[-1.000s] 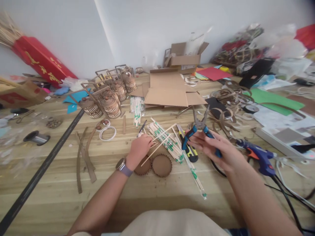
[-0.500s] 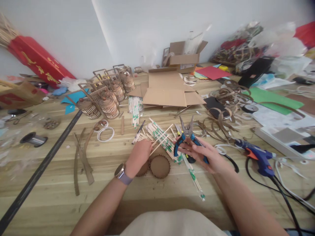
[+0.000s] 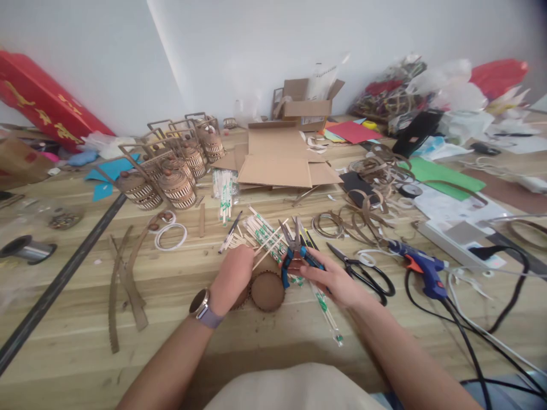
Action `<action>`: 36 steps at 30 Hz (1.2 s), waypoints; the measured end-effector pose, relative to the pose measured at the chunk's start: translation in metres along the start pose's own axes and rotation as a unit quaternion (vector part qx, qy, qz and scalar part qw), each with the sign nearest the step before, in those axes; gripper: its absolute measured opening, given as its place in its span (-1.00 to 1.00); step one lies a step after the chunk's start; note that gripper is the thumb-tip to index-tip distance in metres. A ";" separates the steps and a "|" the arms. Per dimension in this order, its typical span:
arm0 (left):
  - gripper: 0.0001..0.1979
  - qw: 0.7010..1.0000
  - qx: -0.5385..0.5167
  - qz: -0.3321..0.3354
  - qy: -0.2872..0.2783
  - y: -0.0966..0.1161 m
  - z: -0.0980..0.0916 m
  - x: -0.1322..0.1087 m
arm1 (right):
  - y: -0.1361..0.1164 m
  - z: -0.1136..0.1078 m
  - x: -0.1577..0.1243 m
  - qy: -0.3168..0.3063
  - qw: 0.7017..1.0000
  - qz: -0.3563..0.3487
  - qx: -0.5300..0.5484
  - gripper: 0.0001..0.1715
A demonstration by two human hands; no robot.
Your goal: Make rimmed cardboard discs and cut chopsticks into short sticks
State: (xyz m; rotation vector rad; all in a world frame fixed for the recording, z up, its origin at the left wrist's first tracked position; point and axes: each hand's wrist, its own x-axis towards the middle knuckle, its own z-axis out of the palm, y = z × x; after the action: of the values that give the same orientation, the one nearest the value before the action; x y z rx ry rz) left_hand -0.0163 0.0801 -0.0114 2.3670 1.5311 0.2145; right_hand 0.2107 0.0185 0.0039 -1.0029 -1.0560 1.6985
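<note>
My left hand (image 3: pixel 235 276), with a watch on its wrist, is closed around thin wooden chopsticks (image 3: pixel 269 242) whose free ends point up and right. In my right hand (image 3: pixel 335 279) are blue-and-black pliers (image 3: pixel 294 250), their jaws spread and pointing away from me, close to the chopstick tips. Under and behind both hands lie wrapped chopsticks (image 3: pixel 265 230) with green print. A round brown cardboard disc with a ridged rim (image 3: pixel 267 291) rests just right of my left hand; a second one is partly hidden by that hand.
Black-handled scissors (image 3: pixel 370 279) and a blue glue gun (image 3: pixel 421 265) with cables lie to the right. Small woven baskets (image 3: pixel 177 185) stand back left. Flattened cardboard (image 3: pixel 276 168) lies at the back centre, brown strips (image 3: pixel 128 279) at left, a wire spool (image 3: pixel 28 249) farther left.
My right hand has brought the pliers left, nearer the chopsticks in my left hand. The scissors have come into sight beside it. The whole view has shifted slightly.
</note>
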 end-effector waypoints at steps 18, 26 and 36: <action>-0.77 0.978 -0.186 -0.089 -0.011 0.002 -0.051 -0.015 | -0.004 0.012 0.001 0.047 0.999 -0.005 0.013 -0.63; -0.71 0.778 -0.604 -0.156 -0.074 0.049 -0.028 -0.043 | -0.008 0.042 0.006 0.131 0.988 -0.020 -0.080 -0.61; -0.61 0.790 -0.592 -0.152 -0.051 0.048 -0.009 -0.040 | 0.001 0.048 0.012 0.152 0.983 -0.040 -0.092 -0.44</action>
State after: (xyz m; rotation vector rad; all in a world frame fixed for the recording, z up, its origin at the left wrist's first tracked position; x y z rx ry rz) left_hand 0.0063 0.0272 0.0148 1.0967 1.1268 0.7029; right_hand 0.1630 0.0185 0.0158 -1.2743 -1.0484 1.3473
